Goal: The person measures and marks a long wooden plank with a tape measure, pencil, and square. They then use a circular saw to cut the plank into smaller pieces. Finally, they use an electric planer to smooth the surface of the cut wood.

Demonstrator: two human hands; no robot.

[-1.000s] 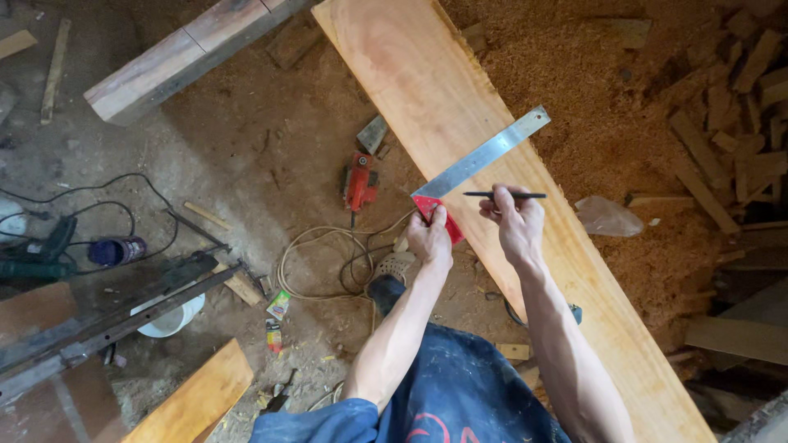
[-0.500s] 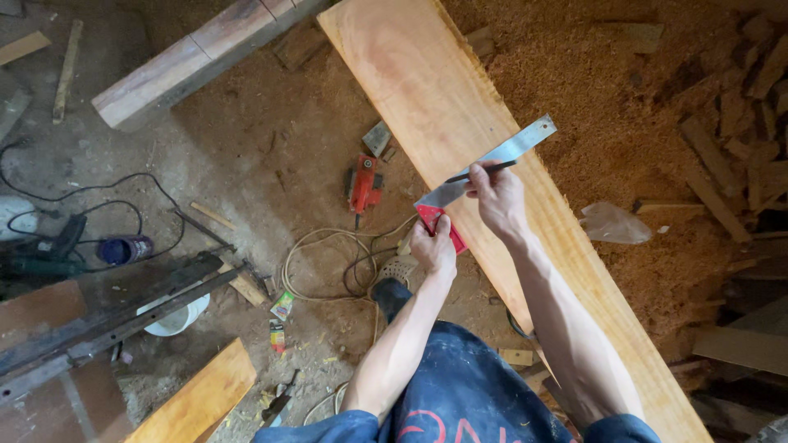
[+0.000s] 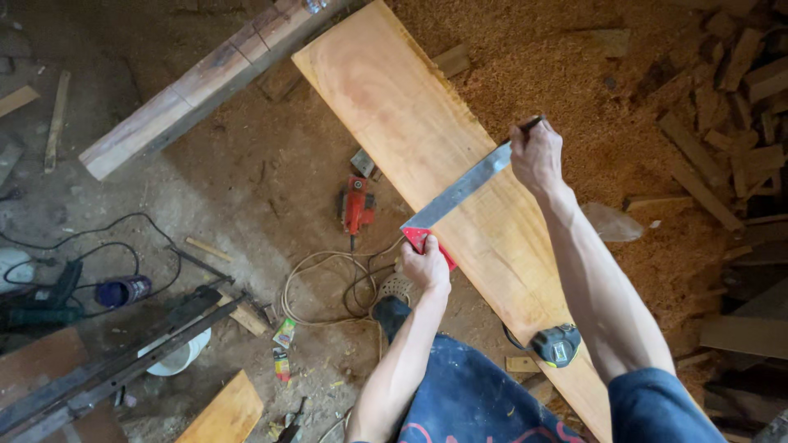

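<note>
1. Head view: the left hand (image 3: 425, 267) clamps its fingers on the red stock of a try square (image 3: 460, 190) at the near edge of the long plank (image 3: 386, 98).
2. The right hand (image 3: 538, 156), fingers closed around a pencil (image 3: 531, 124), sits at the blade's far end.
3. Marking across the board looks to be in hand; a straight line calls for the stock tight against the edge.

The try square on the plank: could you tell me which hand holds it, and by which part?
The left hand grips the try square by its red stock at the plank's near edge. The right hand holds a pencil.
</note>
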